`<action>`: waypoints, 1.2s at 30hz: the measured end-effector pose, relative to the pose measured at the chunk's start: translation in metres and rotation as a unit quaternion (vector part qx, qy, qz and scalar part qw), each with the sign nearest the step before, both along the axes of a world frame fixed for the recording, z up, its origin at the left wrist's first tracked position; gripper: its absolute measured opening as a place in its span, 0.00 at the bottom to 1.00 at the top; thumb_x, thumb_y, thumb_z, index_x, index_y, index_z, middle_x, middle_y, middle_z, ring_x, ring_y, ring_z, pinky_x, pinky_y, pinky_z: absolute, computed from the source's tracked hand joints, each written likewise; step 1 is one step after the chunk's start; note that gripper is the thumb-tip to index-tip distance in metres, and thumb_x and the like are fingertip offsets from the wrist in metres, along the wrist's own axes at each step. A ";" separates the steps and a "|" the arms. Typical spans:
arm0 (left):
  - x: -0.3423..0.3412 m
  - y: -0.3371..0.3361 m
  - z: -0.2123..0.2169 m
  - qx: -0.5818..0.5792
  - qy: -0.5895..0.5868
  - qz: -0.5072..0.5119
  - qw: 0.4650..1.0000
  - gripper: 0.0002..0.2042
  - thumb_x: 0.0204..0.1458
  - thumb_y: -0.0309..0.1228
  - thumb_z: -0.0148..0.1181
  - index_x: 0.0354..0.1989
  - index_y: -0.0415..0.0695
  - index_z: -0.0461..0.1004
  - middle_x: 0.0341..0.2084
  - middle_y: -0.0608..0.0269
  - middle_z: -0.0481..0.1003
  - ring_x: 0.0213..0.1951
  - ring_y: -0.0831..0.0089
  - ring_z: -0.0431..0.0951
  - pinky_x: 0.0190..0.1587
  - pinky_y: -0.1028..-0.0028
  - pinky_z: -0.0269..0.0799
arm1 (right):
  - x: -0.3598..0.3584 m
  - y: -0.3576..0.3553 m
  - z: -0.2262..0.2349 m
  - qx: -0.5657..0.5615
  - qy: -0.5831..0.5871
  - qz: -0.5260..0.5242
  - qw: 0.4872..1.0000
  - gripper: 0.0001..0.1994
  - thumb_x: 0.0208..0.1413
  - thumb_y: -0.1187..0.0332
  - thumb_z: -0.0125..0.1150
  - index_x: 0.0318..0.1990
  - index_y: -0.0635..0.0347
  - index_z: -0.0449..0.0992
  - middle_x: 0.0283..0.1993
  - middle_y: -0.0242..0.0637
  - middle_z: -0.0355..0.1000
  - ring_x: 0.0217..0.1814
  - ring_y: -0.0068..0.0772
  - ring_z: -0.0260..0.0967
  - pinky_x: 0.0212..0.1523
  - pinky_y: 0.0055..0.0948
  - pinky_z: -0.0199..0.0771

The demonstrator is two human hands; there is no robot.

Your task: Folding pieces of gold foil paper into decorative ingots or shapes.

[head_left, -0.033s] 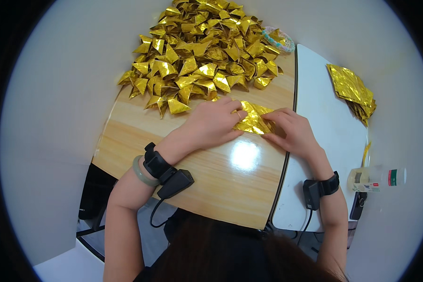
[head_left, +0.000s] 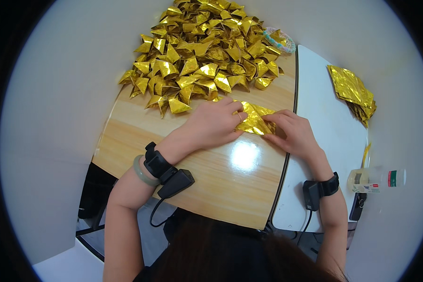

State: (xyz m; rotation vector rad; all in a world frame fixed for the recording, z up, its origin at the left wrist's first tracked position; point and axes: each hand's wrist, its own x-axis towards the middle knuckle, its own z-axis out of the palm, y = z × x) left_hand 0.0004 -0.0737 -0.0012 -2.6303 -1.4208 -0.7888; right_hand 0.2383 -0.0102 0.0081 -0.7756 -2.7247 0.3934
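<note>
Left hand (head_left: 214, 121) and right hand (head_left: 295, 132) grasp a gold foil sheet (head_left: 254, 120) with their fingers (head_left: 279, 117) — beyond, a folded-foil heap (head_left: 202, 54) covers the table (head_left: 221, 188).

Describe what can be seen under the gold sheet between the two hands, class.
Wood-grain tabletop shows around the gold sheet, so it probably continues beneath. Whatever lies directly under the sheet is covered, and the left hand and right hand hide parts of its edges.

Clear bottle (head_left: 383, 175), green and red label (head_left: 393, 178), too small to read
</note>
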 end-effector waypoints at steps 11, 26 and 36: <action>-0.002 0.008 0.008 -0.404 -0.473 0.009 0.783 0.12 0.47 0.31 0.62 0.38 0.39 0.75 0.26 0.67 0.77 0.27 0.82 0.74 0.30 0.82 0.68 | -0.003 -0.004 0.001 -0.329 0.300 -0.123 0.887 0.14 0.54 0.73 0.58 0.48 0.63 0.71 0.31 0.30 0.74 0.32 0.15 0.69 0.33 0.17 0.69; -0.001 -0.001 0.006 -0.198 -0.119 0.219 0.948 0.20 0.39 0.30 0.64 0.43 0.43 0.67 0.33 0.58 0.74 0.38 0.60 0.75 0.38 0.66 0.69 | 0.000 0.000 -0.013 -0.139 0.108 -0.198 0.964 0.21 0.49 0.72 0.62 0.52 0.58 0.67 0.19 0.29 0.62 0.19 0.19 0.60 0.22 0.21 0.60; 0.007 -0.009 0.004 -0.202 -0.103 0.000 0.974 0.13 0.43 0.31 0.63 0.39 0.45 0.74 0.29 0.63 0.69 0.36 0.67 0.72 0.35 0.72 0.68 | -0.004 -0.001 -0.006 -0.158 0.101 -0.218 0.958 0.18 0.47 0.71 0.61 0.48 0.55 0.69 0.17 0.33 0.64 0.18 0.27 0.63 0.22 0.27 0.62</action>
